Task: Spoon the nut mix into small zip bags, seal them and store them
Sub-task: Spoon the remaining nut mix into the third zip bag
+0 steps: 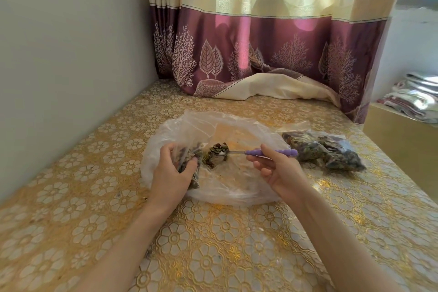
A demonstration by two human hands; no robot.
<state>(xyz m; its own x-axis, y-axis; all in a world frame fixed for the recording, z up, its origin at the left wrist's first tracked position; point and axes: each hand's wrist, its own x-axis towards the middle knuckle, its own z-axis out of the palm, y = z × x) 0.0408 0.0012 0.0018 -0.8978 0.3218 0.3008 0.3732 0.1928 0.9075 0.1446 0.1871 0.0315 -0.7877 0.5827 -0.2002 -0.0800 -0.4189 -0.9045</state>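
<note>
One heaped spoon (239,151) of nut mix was held level by its purple handle, pinched in the fingers of the right hand (276,170), just beside the small zip bag (189,163) that was gripped in the curled left hand (169,173) over the large clear bag (227,140). The load would best be tipped slowly with the bag mouth kept wide. Two filled bags (324,152) lay well apart, on the right. No writing or brand could be read.
</note>
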